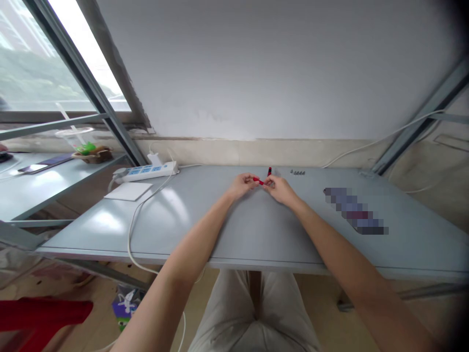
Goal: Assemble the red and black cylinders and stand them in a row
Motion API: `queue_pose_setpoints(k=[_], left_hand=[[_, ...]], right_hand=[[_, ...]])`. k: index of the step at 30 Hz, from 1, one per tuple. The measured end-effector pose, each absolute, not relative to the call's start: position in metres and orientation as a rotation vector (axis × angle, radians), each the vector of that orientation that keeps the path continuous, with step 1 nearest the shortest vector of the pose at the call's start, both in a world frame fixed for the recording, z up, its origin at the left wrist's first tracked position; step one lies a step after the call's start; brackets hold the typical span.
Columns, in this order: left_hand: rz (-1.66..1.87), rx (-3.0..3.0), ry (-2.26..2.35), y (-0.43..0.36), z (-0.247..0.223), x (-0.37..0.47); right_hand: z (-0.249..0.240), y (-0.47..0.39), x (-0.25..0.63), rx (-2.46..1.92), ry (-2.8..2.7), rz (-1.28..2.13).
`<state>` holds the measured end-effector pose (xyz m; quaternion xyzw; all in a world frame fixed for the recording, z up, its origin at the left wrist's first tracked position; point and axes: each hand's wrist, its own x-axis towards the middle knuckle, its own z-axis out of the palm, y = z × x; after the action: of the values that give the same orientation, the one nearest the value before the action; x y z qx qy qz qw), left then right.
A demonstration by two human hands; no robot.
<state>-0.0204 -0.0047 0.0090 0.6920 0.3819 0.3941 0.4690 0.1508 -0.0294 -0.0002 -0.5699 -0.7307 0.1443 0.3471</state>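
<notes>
A small red piece [258, 181] is held between my two hands over the middle of the grey table [256, 234]. The fingers of my left hand [243, 185] pinch its left end. At its right end, my right hand [277, 188] grips it with thumb and fingertips. Just behind my right hand stands another small red and black object [269, 171], partly hidden by the fingers. Several tiny dark metallic pieces [299, 173] lie in a row to the right, near the wall.
A white power strip [150, 170] and a white flat box [128, 191] sit at the left, with a white cable [132, 225] running over the front edge. A pixelated flat object [353, 211] lies at the right. A red stool [44, 313] is at lower left.
</notes>
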Motion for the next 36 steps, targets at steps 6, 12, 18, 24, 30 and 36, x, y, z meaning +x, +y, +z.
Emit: queue_pose_setpoints(k=[6, 12, 18, 24, 30, 36], left_hand=[[0.951, 1.614, 0.887, -0.005, 0.010, -0.021], [1.007, 1.566, 0.959, -0.004, 0.010, -0.019], [1.036, 1.718, 1.099, -0.001, 0.005, -0.016], [0.911, 2.109, 1.254, -0.006, 0.000, -0.007], [0.905, 2.126, 1.331, 0.000, -0.002, 0.015], [0.899, 2.100, 1.399, 0.004, -0.005, 0.032]], right_hand=[[0.000, -0.030, 0.152, -1.492, -1.905, 0.373], [0.001, -0.032, 0.154, -1.611, -1.983, 0.178], [0.005, -0.031, 0.168, -1.885, -1.926, 0.148], [0.004, -0.026, 0.186, -1.976, -1.802, 0.191], [-0.004, -0.024, 0.186, -1.963, -1.717, 0.218], [-0.011, -0.022, 0.186, -1.951, -1.705, 0.209]])
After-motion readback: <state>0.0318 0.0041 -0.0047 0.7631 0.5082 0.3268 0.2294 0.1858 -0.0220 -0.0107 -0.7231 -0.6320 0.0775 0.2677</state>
